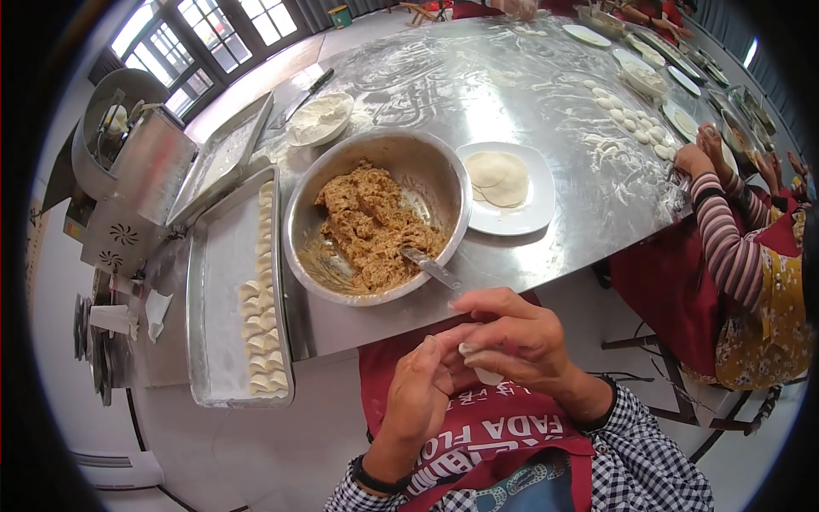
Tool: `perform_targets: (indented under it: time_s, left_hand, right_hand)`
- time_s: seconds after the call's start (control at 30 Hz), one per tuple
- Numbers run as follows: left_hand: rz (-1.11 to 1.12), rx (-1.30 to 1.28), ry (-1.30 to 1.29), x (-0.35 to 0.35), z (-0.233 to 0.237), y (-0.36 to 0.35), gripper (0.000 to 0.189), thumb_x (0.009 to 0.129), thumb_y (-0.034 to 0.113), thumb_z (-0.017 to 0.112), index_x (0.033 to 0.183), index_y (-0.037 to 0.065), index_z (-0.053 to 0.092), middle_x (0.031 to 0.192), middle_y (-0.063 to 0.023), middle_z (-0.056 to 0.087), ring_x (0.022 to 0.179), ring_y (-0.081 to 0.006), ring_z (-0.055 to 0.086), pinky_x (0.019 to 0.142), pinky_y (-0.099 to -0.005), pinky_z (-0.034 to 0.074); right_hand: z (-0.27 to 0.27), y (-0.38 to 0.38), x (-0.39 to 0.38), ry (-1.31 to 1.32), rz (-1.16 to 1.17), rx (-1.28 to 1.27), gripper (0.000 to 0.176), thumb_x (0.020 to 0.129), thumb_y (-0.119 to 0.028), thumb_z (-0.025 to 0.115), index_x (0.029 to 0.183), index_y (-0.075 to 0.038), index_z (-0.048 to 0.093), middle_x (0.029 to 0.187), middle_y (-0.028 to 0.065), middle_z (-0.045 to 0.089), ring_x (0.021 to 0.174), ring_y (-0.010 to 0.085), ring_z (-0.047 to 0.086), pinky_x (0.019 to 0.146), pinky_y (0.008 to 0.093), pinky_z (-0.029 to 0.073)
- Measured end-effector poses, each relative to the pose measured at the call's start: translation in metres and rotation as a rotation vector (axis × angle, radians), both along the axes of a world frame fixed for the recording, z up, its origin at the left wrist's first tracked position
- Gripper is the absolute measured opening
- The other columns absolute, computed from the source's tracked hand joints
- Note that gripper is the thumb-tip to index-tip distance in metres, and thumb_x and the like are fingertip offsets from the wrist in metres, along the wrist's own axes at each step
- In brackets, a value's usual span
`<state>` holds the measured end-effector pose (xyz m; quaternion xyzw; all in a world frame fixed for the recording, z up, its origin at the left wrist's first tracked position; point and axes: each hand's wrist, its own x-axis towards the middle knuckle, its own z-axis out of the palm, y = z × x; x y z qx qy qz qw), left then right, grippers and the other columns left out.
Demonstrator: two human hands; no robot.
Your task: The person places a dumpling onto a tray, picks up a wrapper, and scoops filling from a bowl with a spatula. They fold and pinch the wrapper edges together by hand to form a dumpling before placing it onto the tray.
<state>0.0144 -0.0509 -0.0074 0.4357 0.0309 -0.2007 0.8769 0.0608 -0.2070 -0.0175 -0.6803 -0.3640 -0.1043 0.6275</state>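
Note:
My left hand (422, 381) and my right hand (522, 337) meet in front of the red apron, just off the table's near edge. Their fingers are curled together around a dumpling (488, 375), of which only a pale bit of dough shows. Just beyond them stands a large steel bowl (462, 200) of brown minced filling (371, 224). A metal spatula (431, 268) leans in that filling, its handle toward my right hand. To the bowl's right, a white square plate (533, 218) carries a stack of round dough wrappers (499, 177).
Left of the bowl, a metal tray (220, 316) holds rows of dumplings (264, 341); another tray (217, 162) lies behind. A flour bowl (319, 119) and a machine (128, 188) stand farther back. At right, a co-worker's hands (704, 154) are near dough pieces (636, 121).

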Motion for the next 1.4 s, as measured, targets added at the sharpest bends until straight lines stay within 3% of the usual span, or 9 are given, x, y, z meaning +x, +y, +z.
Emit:
perform_targets:
  time_s: [0.07, 0.3, 0.4, 0.5, 0.67, 0.77, 0.87, 1.3, 1.4]
  left_hand:
    - [-0.004, 0.01, -0.01, 0.0, -0.001, 0.001, 0.054, 0.095, 0.035, 0.025, 0.122, -0.01, 0.038, 0.117, -0.022, 0.049, 0.107, -0.0288, 0.051, 0.092, -0.0421, 0.043]
    - [0.043, -0.004, 0.012, -0.003, 0.004, -0.004, 0.047, 0.096, 0.029, 0.028, 0.12, -0.01, 0.04, 0.113, -0.0199, 0.051, 0.104, -0.0253, 0.053, 0.088, -0.037, 0.044]
    - [0.019, 0.049, -0.001, -0.002, 0.004, -0.004, 0.051, 0.094, 0.032, 0.026, 0.121, -0.01, 0.039, 0.117, -0.0212, 0.049, 0.108, -0.029, 0.05, 0.091, -0.0417, 0.043]
    - [-0.029, -0.059, -0.078, -0.001, -0.001, -0.001, 0.047, 0.096, 0.029, 0.028, 0.121, -0.009, 0.04, 0.114, -0.0191, 0.051, 0.104, -0.0248, 0.053, 0.089, -0.0363, 0.044]
    - [0.001, 0.012, -0.048, -0.003, 0.008, -0.005, 0.047, 0.095, 0.029, 0.028, 0.119, -0.009, 0.041, 0.114, -0.0194, 0.05, 0.104, -0.0264, 0.053, 0.088, -0.0391, 0.045]
    - [0.027, 0.05, -0.028, -0.002, 0.006, -0.005, 0.045, 0.094, 0.029, 0.028, 0.116, -0.009, 0.042, 0.114, -0.0194, 0.05, 0.104, -0.0278, 0.052, 0.088, -0.0423, 0.045]
    - [0.028, -0.005, -0.036, -0.001, 0.006, -0.004, 0.042, 0.094, 0.027, 0.029, 0.113, -0.007, 0.044, 0.114, -0.0188, 0.05, 0.104, -0.0271, 0.052, 0.089, -0.0427, 0.045]
    - [0.067, -0.254, 0.019, 0.002, -0.002, -0.004, 0.03, 0.094, 0.018, 0.035, 0.115, -0.003, 0.04, 0.11, -0.0128, 0.05, 0.102, -0.0191, 0.052, 0.089, -0.035, 0.044]
    - [0.067, -0.13, 0.033, 0.003, 0.003, -0.007, 0.027, 0.094, 0.014, 0.035, 0.115, -0.003, 0.04, 0.114, -0.0127, 0.048, 0.104, -0.018, 0.051, 0.09, -0.034, 0.045]
  right_hand:
    - [0.008, 0.002, -0.005, 0.159, -0.036, 0.022, 0.016, 0.068, 0.001, 0.069, 0.082, 0.001, 0.061, 0.107, 0.0159, 0.057, 0.095, 0.0231, 0.057, 0.078, 0.0294, 0.048]
    - [-0.008, -0.002, 0.001, 0.16, 0.1, 0.096, 0.013, 0.068, 0.0, 0.069, 0.08, 0.001, 0.062, 0.105, 0.0159, 0.058, 0.094, 0.0225, 0.058, 0.079, 0.0295, 0.047]
    - [-0.009, -0.002, 0.001, 0.103, 0.103, 0.116, 0.013, 0.069, 0.001, 0.068, 0.08, 0.0, 0.062, 0.105, 0.016, 0.058, 0.095, 0.0225, 0.058, 0.079, 0.0294, 0.047]
    - [-0.001, -0.001, -0.004, 0.176, 0.075, 0.106, 0.013, 0.07, -0.003, 0.07, 0.08, 0.001, 0.063, 0.102, 0.0183, 0.058, 0.096, 0.0265, 0.057, 0.082, 0.0348, 0.045]
    - [-0.014, 0.0, -0.006, 0.328, 0.197, 0.241, 0.017, 0.071, -0.006, 0.07, 0.085, 0.001, 0.064, 0.114, 0.02, 0.052, 0.102, 0.0252, 0.053, 0.087, 0.0346, 0.042]
    - [-0.011, 0.001, 0.002, 0.093, 0.149, 0.167, 0.015, 0.071, 0.0, 0.068, 0.085, 0.0, 0.064, 0.111, 0.017, 0.054, 0.099, 0.0217, 0.056, 0.079, 0.028, 0.047]
    - [0.006, 0.001, -0.006, 0.239, 0.075, 0.128, 0.014, 0.072, 0.0, 0.067, 0.085, 0.0, 0.064, 0.111, 0.0165, 0.055, 0.098, 0.0217, 0.056, 0.078, 0.0274, 0.047]
    - [-0.007, 0.004, -0.004, 0.244, 0.097, 0.2, 0.014, 0.073, -0.001, 0.066, 0.086, 0.0, 0.064, 0.108, 0.0168, 0.055, 0.094, 0.0212, 0.058, 0.076, 0.0273, 0.048]
    - [-0.007, 0.005, 0.001, 0.038, 0.073, 0.182, 0.015, 0.072, -0.002, 0.067, 0.086, 0.0, 0.064, 0.109, 0.0166, 0.055, 0.093, 0.0214, 0.057, 0.074, 0.027, 0.048]
